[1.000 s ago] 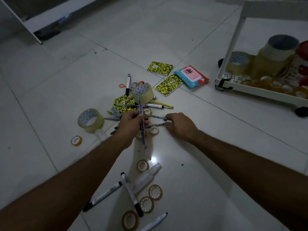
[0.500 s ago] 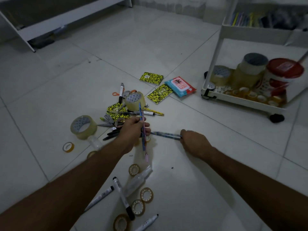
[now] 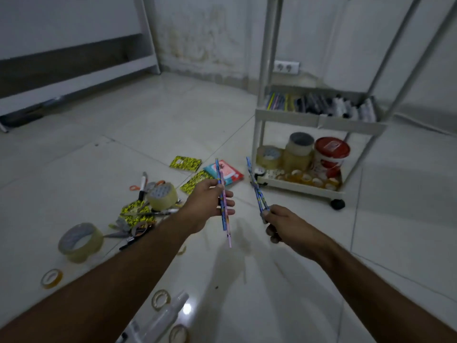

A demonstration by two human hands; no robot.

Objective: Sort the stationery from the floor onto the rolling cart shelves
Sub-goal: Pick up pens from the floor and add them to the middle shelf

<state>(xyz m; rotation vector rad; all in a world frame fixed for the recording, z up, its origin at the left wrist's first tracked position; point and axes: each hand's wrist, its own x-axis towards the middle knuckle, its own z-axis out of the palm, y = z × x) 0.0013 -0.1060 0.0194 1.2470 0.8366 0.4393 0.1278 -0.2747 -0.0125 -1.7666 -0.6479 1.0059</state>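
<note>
Nearest, low in view: small tape rings [image 3: 160, 298] and a clear bottle [image 3: 168, 315] lying on the floor.

Above these, left hand [image 3: 210, 206] curled round two pencils [image 3: 223, 206], blue and pink, held clear of the floor; long axis near upright, one end toward the wall, the other down past the wrist.

Right hand [image 3: 284, 226] pinching the near end of more blue pencils [image 3: 257, 191], tips slanting up and to the left, away from the body. Nearer the cart [image 3: 319, 120] than the left, so probably first to unload.

Beyond, middle shelf [image 3: 286, 116] already stocked with pens and pencils, lying front to back; likely destination. Pencils need tipping level to match.
</note>
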